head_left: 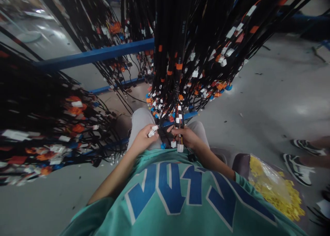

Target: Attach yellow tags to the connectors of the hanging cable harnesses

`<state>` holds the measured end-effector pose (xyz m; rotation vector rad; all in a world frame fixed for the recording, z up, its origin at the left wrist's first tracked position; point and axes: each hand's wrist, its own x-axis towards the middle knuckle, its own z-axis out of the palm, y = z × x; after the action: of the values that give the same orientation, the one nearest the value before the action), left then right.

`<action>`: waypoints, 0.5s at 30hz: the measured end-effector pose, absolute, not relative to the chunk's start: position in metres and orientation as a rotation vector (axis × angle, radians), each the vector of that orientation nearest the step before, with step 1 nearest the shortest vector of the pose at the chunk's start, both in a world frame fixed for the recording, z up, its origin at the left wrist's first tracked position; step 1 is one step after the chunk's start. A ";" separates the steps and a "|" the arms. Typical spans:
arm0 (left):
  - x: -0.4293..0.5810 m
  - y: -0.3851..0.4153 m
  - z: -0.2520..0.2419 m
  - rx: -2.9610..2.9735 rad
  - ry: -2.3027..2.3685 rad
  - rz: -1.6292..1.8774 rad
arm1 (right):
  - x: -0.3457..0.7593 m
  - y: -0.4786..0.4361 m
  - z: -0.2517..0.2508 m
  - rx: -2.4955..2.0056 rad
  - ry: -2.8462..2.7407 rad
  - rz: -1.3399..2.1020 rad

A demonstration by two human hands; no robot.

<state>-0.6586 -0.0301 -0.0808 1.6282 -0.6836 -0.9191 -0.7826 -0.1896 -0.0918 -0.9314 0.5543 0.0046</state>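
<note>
Between my knees hangs a thick bundle of black cables (177,57) with orange tape bands and many small connectors at its lower end. My left hand (144,137) is closed on a white connector (153,131), just left of the bundle. My right hand (186,135) is closed around several thin wires (182,127) of the bundle. Below its fingers dangle a white connector (180,148) and another white connector (173,144). A small blue connector (163,146) hangs between my hands, close to my shirt.
More cable bundles (38,126) hang at the left, and others at the upper right. A blue metal rail (98,53) crosses the upper left. Yellow parts (286,198) lie with a clear plastic bag at the lower right. A person's shoes (297,169) stand at the right edge.
</note>
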 end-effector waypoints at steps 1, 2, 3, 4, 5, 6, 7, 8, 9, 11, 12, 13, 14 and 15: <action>-0.658 -0.029 -0.078 1.659 -0.681 -0.867 | -0.783 -0.189 -0.091 -0.925 0.554 0.000; -0.658 -0.028 -0.075 1.673 -0.676 -0.838 | -0.783 -0.189 -0.089 -0.910 0.548 0.000; -0.659 -0.028 -0.073 1.673 -0.672 -0.833 | -0.784 -0.189 -0.088 -0.886 0.539 0.003; -0.660 -0.028 -0.071 1.654 -0.658 -0.845 | -0.784 -0.189 -0.087 -0.854 0.527 0.008; -0.661 -0.029 -0.069 1.618 -0.626 -0.861 | -0.785 -0.190 -0.086 -0.811 0.516 0.010; -0.662 -0.030 -0.068 1.566 -0.576 -0.876 | -0.785 -0.191 -0.086 -0.760 0.510 0.010; -0.662 -0.031 -0.067 1.507 -0.514 -0.886 | -0.786 -0.192 -0.086 -0.704 0.510 0.007; -0.663 -0.033 -0.065 1.447 -0.446 -0.888 | -0.787 -0.193 -0.087 -0.647 0.513 0.002; -0.662 -0.034 -0.064 1.396 -0.380 -0.893 | -0.789 -0.195 -0.088 -0.596 0.518 -0.005; -0.660 -0.035 -0.060 1.332 -0.275 -0.926 | -0.791 -0.196 -0.090 -0.522 0.535 -0.019; -0.659 -0.035 -0.059 1.313 -0.236 -0.958 | -0.792 -0.197 -0.092 -0.493 0.542 -0.023; -0.658 -0.035 -0.057 1.298 -0.202 -0.994 | -0.793 -0.197 -0.093 -0.463 0.548 -0.024; -0.656 -0.035 -0.057 1.279 -0.172 -1.034 | -0.795 -0.197 -0.095 -0.429 0.556 -0.024; -0.655 -0.035 -0.056 1.254 -0.142 -1.066 | -0.796 -0.196 -0.096 -0.390 0.573 -0.021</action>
<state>-0.6551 -0.0349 -0.0562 1.2538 -0.1421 -1.0657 -0.7956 -0.1964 -0.0960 -0.3897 0.5728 -0.0207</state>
